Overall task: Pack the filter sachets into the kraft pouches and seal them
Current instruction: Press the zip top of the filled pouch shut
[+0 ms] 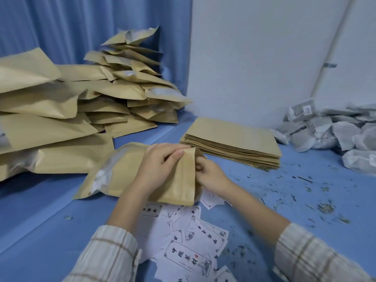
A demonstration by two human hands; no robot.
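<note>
Kraft paper, matte and faintly creased, forms the pouch (179,180) at the frame's centre, lying on the blue bench (50,210). The left hand (160,165) curls over its top edge, thumb pressed on the paper; the right hand (211,176) pinches the same pouch at its right edge. A flat, square-cornered stack (234,141) of empty pouches sits just right of centre. Puffy filled pouches (81,98) heap at the left. Grey-white fabric sachets (335,131) pile at the right edge. Printed white labels (191,237) scatter below, with dry herb crumbs (325,208) lower right.
</note>
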